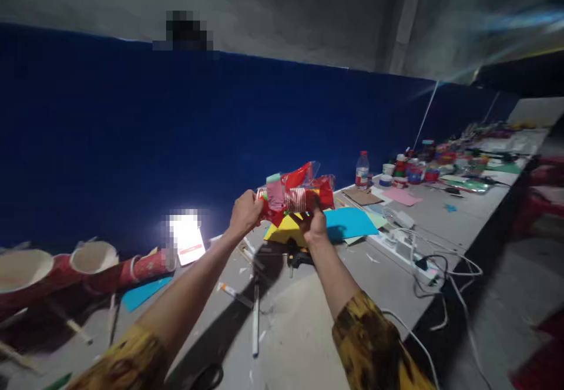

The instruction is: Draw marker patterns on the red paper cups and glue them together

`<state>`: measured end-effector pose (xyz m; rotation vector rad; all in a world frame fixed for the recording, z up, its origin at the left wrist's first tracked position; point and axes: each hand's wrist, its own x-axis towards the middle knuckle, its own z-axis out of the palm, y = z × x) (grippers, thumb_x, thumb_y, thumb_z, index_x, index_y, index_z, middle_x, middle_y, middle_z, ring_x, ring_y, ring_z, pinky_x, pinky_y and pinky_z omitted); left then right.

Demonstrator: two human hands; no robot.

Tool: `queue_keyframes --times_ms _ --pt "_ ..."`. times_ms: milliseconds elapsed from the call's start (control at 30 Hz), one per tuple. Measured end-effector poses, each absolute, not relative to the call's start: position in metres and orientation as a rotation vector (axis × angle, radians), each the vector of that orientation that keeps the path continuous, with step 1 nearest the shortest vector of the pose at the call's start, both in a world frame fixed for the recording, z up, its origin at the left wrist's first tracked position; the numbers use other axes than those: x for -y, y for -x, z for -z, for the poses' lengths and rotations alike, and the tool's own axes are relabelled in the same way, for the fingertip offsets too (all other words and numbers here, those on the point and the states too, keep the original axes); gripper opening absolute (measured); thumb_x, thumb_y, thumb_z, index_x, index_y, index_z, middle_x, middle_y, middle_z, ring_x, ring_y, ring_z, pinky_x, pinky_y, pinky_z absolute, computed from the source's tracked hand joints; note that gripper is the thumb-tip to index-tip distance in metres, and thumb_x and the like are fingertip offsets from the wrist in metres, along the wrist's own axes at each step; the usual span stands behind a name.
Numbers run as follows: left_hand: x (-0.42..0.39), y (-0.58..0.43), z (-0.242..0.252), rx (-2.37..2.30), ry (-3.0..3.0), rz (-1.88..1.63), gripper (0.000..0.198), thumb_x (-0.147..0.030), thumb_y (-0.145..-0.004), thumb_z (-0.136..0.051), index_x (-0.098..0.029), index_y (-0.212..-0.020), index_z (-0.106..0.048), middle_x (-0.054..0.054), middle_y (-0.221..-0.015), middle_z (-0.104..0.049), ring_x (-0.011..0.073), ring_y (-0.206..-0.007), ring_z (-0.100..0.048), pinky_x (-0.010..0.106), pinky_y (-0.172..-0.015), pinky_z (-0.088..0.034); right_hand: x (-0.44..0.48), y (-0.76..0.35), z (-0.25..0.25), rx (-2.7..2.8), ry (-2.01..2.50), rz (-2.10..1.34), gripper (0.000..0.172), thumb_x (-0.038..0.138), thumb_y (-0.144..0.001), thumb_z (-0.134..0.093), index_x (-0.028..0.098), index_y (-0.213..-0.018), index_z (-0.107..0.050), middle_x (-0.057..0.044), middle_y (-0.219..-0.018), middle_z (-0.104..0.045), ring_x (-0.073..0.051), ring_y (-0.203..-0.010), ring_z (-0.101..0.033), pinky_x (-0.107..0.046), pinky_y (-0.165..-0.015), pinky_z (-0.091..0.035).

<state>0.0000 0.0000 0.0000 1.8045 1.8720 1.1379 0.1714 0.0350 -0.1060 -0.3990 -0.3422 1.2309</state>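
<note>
The fingers of your left hand (245,217) and right hand (316,225) were wrapped round opposite ends of a stack of cups (296,199), which lay sideways in the air above the bench (299,313). Beneath it were yellow paper (281,231), blue paper (352,224) and a glue gun (303,258). The grey bench also carried a white power strip (408,255) and a bottle (362,172) with a red cap. Behind stood a dark blue panel (176,125), with a grey wall (286,14) above. Your stack showed pale, ribbed rims inside a crumpled red wrapper (326,194), with a pink patch (276,195) beside your left hand.
</note>
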Motion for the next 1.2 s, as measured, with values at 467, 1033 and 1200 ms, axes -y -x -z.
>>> queue_keyframes --times_ms 467,1033,1200 --pt "-0.015 0.029 -0.001 -1.458 -1.488 -1.165 0.021 -0.018 -0.059 -0.077 -0.017 -0.059 -0.056 0.001 -0.051 -0.060 0.0155 -0.047 -0.060 0.026 -0.050 -0.048 -0.027 -0.173 0.100 0.413 0.446 -1.212 0.033 0.033 -0.064 -0.087 0.019 -0.087 -0.066 0.000 -0.079 -0.075 -0.022 -0.085 -0.072 -0.043 -0.076 -0.066" --pt "-0.031 0.025 0.007 -1.434 -1.198 -1.212 0.023 -0.032 -0.078 -0.074 -0.011 -0.074 -0.064 0.007 -0.062 -0.063 0.0191 -0.053 -0.059 0.033 -0.050 -0.050 -0.026 -0.171 0.099 0.438 0.490 -1.171 0.035 0.031 -0.062 -0.086 0.020 -0.088 -0.064 0.001 -0.083 -0.075 -0.020 -0.082 -0.070 -0.039 -0.071 -0.066" --pt "-0.009 0.020 0.009 -1.397 -1.444 -1.395 0.016 -0.031 -0.068 -0.073 -0.018 -0.069 -0.062 0.001 -0.067 -0.064 0.0190 -0.069 -0.061 0.031 -0.066 -0.047 -0.028 -0.172 0.099 0.359 0.537 -1.177 0.032 0.036 -0.067 -0.084 0.021 -0.083 -0.060 0.002 -0.074 -0.071 -0.019 -0.075 -0.069 -0.039 -0.067 -0.067"
